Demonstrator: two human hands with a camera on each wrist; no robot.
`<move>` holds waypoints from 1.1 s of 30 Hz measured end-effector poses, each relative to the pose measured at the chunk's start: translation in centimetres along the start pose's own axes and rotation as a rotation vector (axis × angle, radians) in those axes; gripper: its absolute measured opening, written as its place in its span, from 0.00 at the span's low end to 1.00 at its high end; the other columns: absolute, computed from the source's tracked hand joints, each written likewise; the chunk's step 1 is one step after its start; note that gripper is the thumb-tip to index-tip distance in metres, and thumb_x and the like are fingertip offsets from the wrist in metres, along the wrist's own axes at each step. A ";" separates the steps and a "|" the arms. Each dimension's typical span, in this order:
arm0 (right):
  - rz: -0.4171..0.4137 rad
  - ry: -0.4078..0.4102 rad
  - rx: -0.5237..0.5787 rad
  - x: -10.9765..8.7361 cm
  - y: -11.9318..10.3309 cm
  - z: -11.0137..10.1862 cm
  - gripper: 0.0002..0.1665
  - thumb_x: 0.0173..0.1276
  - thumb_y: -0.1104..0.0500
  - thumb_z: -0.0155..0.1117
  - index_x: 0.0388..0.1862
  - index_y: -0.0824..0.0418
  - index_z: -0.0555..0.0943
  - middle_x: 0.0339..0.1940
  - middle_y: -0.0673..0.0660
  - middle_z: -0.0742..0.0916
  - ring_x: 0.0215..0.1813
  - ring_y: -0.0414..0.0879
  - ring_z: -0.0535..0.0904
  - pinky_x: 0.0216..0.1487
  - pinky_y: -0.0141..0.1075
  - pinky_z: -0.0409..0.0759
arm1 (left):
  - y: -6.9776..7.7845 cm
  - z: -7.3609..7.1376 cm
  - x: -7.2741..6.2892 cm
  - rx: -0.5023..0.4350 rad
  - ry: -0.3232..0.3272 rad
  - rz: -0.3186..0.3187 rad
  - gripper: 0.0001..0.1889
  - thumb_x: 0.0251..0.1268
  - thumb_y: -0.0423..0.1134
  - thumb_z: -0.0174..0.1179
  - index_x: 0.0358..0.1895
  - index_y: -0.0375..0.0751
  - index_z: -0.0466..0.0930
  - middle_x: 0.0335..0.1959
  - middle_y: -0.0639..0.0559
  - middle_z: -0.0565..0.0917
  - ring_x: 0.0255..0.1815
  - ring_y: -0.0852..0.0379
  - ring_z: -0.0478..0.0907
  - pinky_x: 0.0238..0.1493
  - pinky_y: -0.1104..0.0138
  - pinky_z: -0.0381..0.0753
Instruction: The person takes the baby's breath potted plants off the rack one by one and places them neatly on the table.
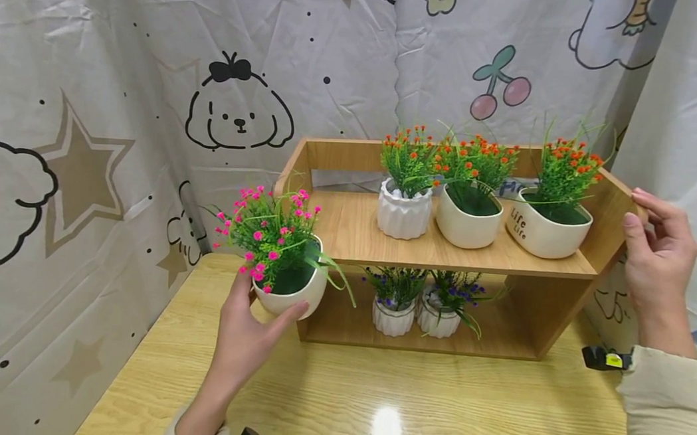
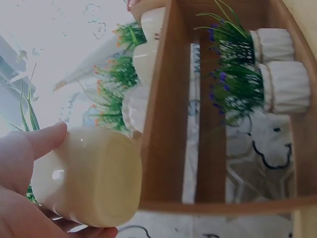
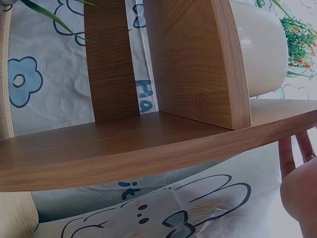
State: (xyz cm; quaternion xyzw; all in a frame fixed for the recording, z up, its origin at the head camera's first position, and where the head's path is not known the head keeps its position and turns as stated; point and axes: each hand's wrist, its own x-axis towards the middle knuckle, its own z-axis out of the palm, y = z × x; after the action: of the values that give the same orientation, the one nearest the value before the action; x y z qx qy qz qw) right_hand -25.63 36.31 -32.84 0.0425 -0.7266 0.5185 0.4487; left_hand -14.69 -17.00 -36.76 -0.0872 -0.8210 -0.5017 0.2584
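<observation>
My left hand (image 1: 251, 331) grips a cream pot with pink artificial flowers (image 1: 286, 300), thumb in front and fingers round its far side. It is raised at the left end of a two-tier wooden shelf (image 1: 347, 244). From below, the left wrist view shows the pot's smooth base (image 2: 119, 178). At the shelf's upper right corner, my right hand (image 1: 660, 253) pinches the side panel between thumb and fingers. Along the top tier stand a fluted white pot (image 1: 404, 214), a cream pot (image 1: 468, 221) and a cream pot lettered "Life" (image 1: 551, 233), all with orange flowers.
Two small white pots (image 1: 393, 319) with purple flowers stand on the lower tier. The shelf rests on a light wood table (image 1: 337, 396). A printed curtain (image 1: 334, 63) hangs close behind and at both sides.
</observation>
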 end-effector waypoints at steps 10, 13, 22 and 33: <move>-0.004 -0.001 0.004 0.0 0.3 0.0 0.21 0.79 0.63 0.59 0.69 0.62 0.78 0.68 0.47 0.81 0.62 0.39 0.76 0.60 0.27 0.75 | -3.5 -3.3 -2.2 0.051 0.028 -0.082 0.45 0.53 0.33 0.80 0.75 0.39 0.65 0.69 0.45 0.75 0.69 0.57 0.70 0.74 0.68 0.70; -0.007 0.000 0.011 0.1 0.3 0.1 0.21 0.79 0.63 0.59 0.68 0.62 0.79 0.68 0.48 0.82 0.62 0.39 0.77 0.59 0.27 0.75 | -4.6 -3.9 -2.2 0.057 0.060 -0.088 0.44 0.53 0.30 0.80 0.74 0.38 0.66 0.68 0.47 0.75 0.66 0.66 0.70 0.68 0.83 0.66; -0.004 0.008 0.043 0.2 0.1 0.1 0.21 0.78 0.65 0.60 0.68 0.64 0.79 0.67 0.50 0.82 0.63 0.41 0.77 0.59 0.26 0.76 | -7.7 -4.9 -0.4 0.033 0.131 -0.046 0.47 0.53 0.26 0.78 0.77 0.45 0.66 0.69 0.56 0.73 0.66 0.69 0.71 0.64 0.83 0.71; 0.013 0.002 0.100 0.3 0.2 -0.2 0.22 0.77 0.65 0.61 0.67 0.64 0.79 0.67 0.51 0.83 0.64 0.42 0.77 0.62 0.26 0.76 | -11.8 -3.6 1.9 0.017 0.058 -0.141 0.48 0.59 0.32 0.76 0.81 0.51 0.59 0.73 0.57 0.67 0.71 0.68 0.65 0.74 0.64 0.71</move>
State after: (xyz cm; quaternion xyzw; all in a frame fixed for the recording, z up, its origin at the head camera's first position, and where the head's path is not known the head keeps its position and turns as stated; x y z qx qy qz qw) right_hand -25.76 36.64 -32.75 0.0595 -0.6997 0.5571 0.4434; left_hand -19.85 -26.05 -43.68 -0.0125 -0.8213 -0.5140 0.2470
